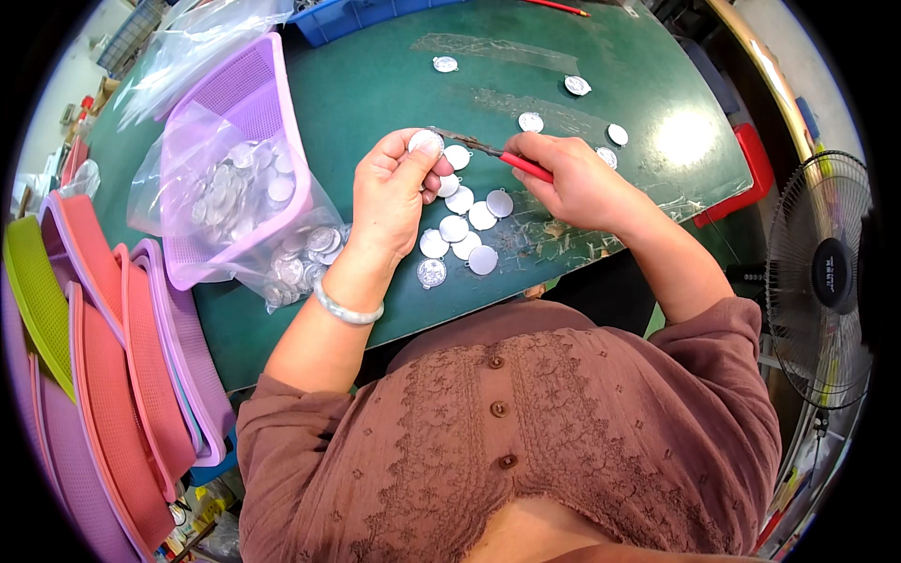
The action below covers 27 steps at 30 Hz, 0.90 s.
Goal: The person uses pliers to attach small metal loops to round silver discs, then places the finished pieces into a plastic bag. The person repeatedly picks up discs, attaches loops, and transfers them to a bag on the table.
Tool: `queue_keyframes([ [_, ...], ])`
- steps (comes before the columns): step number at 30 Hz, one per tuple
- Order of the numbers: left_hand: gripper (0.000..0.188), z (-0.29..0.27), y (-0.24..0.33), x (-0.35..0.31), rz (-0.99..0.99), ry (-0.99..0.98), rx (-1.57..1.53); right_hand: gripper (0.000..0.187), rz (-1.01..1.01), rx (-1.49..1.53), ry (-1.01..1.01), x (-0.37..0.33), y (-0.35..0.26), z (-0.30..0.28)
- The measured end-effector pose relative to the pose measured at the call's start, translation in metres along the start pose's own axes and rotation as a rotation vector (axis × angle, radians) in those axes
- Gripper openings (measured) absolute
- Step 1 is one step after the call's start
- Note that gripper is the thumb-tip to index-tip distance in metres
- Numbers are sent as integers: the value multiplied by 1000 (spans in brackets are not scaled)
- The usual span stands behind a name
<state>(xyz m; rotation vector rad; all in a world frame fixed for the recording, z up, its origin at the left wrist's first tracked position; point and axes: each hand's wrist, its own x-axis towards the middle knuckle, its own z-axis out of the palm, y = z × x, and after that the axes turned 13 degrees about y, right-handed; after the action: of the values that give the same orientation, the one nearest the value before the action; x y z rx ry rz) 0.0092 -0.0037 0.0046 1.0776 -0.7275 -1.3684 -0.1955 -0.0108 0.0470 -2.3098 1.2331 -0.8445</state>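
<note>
My left hand (392,188) pinches a round silver medallion (425,143) between thumb and fingers. My right hand (582,178) is closed round the red handle of a slim metal hand tool (530,167); whether it is pliers or scissors I cannot tell. The tool's narrow dark end points left and reaches the top edge of the held medallion. Just below my hands, several loose medallions (453,228) lie on the green table (366,75), most with plain faces up and small loops at the rim. One patterned medallion (432,273) lies nearest me.
At left, a purple basket (286,113) and clear plastic bags (225,202) hold many medallions. Stacked pink, purple and green baskets (103,375) stand beside the table. More medallions (577,85) lie far right. A blue tray (328,21) sits at the back, a fan (826,281) at right.
</note>
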Motion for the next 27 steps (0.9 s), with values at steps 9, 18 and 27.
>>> queue_keyframes([
  [9,13,2,1,-4,25,-1,-6,11,188,70,-138,4,-4,-8],
  [18,14,0,1,1,-14,-40,-37,14,46,30,-25,3,4,0],
  [27,18,-5,8,4,-44,-137,-33,23,115,105,-140,6,-1,-10],
])
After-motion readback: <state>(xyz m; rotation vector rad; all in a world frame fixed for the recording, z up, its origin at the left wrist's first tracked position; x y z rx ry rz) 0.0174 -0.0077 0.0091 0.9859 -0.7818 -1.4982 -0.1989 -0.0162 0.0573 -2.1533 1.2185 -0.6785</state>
